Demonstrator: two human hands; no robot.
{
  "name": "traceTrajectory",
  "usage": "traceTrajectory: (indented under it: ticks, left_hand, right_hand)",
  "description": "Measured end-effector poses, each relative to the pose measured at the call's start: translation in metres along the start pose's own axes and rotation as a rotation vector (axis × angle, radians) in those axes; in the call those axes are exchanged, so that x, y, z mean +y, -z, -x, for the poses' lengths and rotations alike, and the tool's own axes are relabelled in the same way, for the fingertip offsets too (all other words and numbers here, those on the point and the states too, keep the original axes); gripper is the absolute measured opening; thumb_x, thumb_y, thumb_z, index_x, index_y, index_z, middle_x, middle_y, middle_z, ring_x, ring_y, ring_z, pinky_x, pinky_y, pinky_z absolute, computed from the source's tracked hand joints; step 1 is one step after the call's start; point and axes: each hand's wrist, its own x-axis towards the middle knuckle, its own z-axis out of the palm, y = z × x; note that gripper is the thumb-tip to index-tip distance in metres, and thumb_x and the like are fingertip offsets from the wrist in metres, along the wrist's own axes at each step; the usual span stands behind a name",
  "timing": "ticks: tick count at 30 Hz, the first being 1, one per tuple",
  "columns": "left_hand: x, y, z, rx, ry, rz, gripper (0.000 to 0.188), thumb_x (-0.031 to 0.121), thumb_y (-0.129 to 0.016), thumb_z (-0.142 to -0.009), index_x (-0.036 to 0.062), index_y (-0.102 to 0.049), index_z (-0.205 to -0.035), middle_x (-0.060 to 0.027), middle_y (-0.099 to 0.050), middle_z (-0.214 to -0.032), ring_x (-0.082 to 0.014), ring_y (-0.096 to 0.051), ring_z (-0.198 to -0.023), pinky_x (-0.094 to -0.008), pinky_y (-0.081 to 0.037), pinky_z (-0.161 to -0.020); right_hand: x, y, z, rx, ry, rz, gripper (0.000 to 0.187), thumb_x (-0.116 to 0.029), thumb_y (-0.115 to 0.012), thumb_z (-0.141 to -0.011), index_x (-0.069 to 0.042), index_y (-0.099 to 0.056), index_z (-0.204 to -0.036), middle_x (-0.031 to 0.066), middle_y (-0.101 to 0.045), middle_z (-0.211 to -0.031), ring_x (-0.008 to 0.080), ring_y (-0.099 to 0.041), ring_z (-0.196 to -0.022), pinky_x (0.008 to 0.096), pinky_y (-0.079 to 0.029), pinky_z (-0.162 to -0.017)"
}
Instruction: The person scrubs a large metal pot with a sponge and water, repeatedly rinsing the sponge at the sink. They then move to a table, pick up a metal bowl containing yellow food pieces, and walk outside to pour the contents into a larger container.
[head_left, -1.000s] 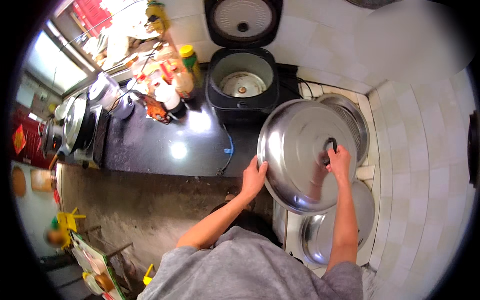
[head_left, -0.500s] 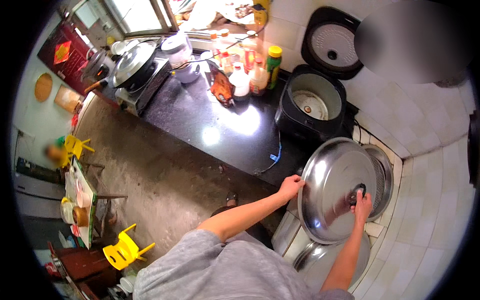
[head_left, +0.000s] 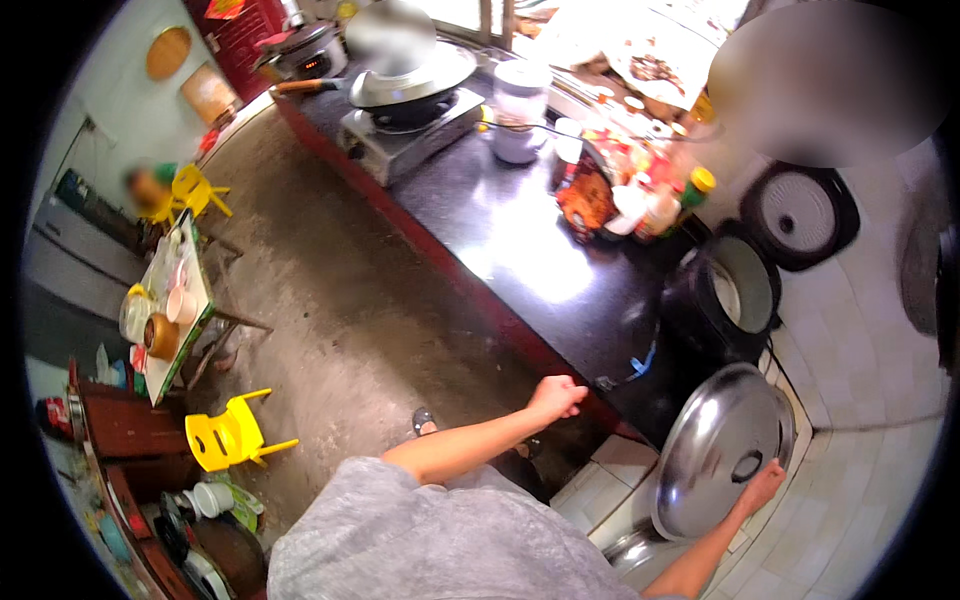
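A large round steel lid (head_left: 700, 450) with a dark knob (head_left: 747, 466) leans at the lower right, beside the end of the counter. At the knob's right side is my right hand (head_left: 762, 487), its fingers partly stretched out and seemingly off the knob. My left hand (head_left: 556, 398) is held over the counter's front edge, fingers curled in, with nothing visible in them. Behind the big lid shows a strip of another metal piece (head_left: 787, 430). Below it lies a second round metal surface (head_left: 640, 555), partly hidden by the lid and my right forearm.
An open rice cooker (head_left: 725, 290) stands on the black counter (head_left: 480, 225), a blue-tied cord (head_left: 640, 365) near it. Farther back are bottles (head_left: 660, 205), a dark dish of reddish-brown food (head_left: 585, 200) and a covered wok (head_left: 410, 90) on a stove. Yellow chairs (head_left: 228, 432) stand left.
My left hand has come away from the lid's rim, leftward. My right hand has shifted from the knob to its right side. The view has turned toward the left.
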Motion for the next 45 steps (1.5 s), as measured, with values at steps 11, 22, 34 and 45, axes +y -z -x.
traceTrajectory:
  ticks: [11, 22, 34, 45]
  left_hand:
    - [-0.116, 0.410, 0.152, 0.729, 0.005, 0.576, 0.037, 0.016, -0.044, -0.094, 0.0027, -0.045, -0.129, -0.0148, -0.065, -0.091, -0.0186, -0.064, -0.063, -0.0275, -0.053, -0.055]
    - [-0.147, 0.567, 0.232, 1.090, -0.076, 0.952, 0.027, 0.025, -0.057, -0.089, 0.0018, -0.056, -0.102, -0.0118, -0.066, -0.075, -0.0170, -0.061, -0.051, -0.0248, -0.048, -0.043]
    - [-0.138, 0.806, 0.240, 1.512, -0.231, 1.140, 0.039, 0.040, -0.051, -0.090, 0.0010, -0.056, -0.087, -0.0170, -0.066, -0.081, -0.0210, -0.060, -0.051, -0.0300, -0.047, -0.044]
    - [-0.117, 0.976, 0.199, 1.524, -0.118, 1.318, 0.047, 0.046, -0.051, -0.091, 0.0006, -0.060, -0.086, -0.0132, -0.067, -0.076, -0.0197, -0.061, -0.052, -0.0287, -0.047, -0.044]
  right_hand:
    - [-0.420, -0.087, 0.314, -1.277, 0.572, -0.563, 0.018, -0.015, -0.055, -0.090, 0.001, -0.063, -0.089, 0.0061, -0.062, -0.075, 0.0120, -0.056, -0.066, 0.0274, -0.046, -0.062]
    - [-0.670, -0.073, 0.628, -1.617, 1.984, -0.519, 0.028, -0.007, -0.050, -0.082, -0.013, -0.058, -0.108, 0.0130, -0.058, -0.096, 0.0351, -0.061, -0.086, 0.0450, -0.051, -0.071]
    - [-0.918, -0.169, 0.785, -1.615, 2.248, -0.384, 0.032, -0.015, -0.054, -0.080, -0.013, -0.057, -0.112, 0.0140, -0.061, -0.104, 0.0344, -0.062, -0.087, 0.0434, -0.052, -0.074]
    - [-1.051, -0.208, 0.922, -1.684, 2.336, -0.269, 0.022, -0.025, -0.053, -0.088, -0.007, -0.062, -0.096, 0.0163, -0.064, -0.093, 0.0367, -0.061, -0.086, 0.0452, -0.050, -0.073]
